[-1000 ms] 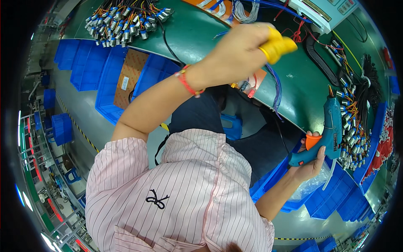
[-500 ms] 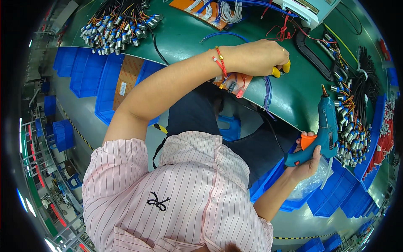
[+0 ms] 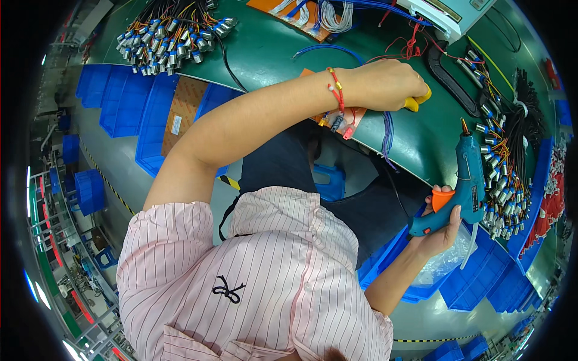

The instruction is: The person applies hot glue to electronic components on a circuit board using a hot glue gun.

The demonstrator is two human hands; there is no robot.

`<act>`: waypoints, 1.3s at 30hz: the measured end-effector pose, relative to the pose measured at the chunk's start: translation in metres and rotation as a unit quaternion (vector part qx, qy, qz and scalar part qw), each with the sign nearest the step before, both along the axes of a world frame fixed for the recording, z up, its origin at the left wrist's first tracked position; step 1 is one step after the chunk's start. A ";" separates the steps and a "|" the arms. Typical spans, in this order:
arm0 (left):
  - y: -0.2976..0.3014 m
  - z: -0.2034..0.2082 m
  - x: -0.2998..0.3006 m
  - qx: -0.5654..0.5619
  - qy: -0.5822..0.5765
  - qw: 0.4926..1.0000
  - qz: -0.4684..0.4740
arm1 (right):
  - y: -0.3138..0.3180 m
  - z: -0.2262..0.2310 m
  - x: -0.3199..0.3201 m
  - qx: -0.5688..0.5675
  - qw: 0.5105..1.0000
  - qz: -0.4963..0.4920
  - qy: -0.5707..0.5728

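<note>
My left hand [image 3: 391,85] reaches across the green worktop, its back toward me. Its fingers are curled together, with yellow finger cots [image 3: 419,100] on the tips; whatever they may pinch is hidden. In my right hand [image 3: 442,231], at the front right edge, is a teal hot glue gun [image 3: 468,174] with an orange trigger. Its nozzle points up and away from me, and a translucent glue stick [image 3: 469,246] hangs from its rear. Beneath my left wrist lies an orange board [image 3: 359,114] with small connectors. Purple wires [image 3: 386,133] droop over the worktop edge beside it.
Bundles of metal-capped wire connectors lie at the far left [image 3: 171,42] and right [image 3: 503,192]. A black curved handle [image 3: 448,81] rests beyond my left hand, near a light-coloured device [image 3: 448,15]. Blue bins [image 3: 153,126] stand below the worktop edge.
My left hand has shifted a little to the right over the worktop, its fingers still curled. The glue gun and my right hand have hardly moved.
</note>
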State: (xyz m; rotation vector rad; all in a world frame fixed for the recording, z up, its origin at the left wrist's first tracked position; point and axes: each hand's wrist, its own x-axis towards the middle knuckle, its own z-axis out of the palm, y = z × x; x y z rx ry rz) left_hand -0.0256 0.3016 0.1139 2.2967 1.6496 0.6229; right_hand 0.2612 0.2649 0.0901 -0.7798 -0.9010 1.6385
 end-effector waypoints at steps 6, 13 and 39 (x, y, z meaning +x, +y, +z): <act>-0.009 -0.001 -0.014 -0.041 -0.081 0.996 -0.007 | -0.002 -0.001 0.004 0.005 1.000 -0.001 -0.008; -0.013 0.009 0.008 0.054 0.102 0.993 -0.031 | -0.001 0.000 0.002 -0.001 1.000 0.005 0.001; -0.176 0.066 -0.104 0.094 -0.431 0.860 0.256 | -0.008 0.029 0.019 0.026 0.998 -0.059 -0.020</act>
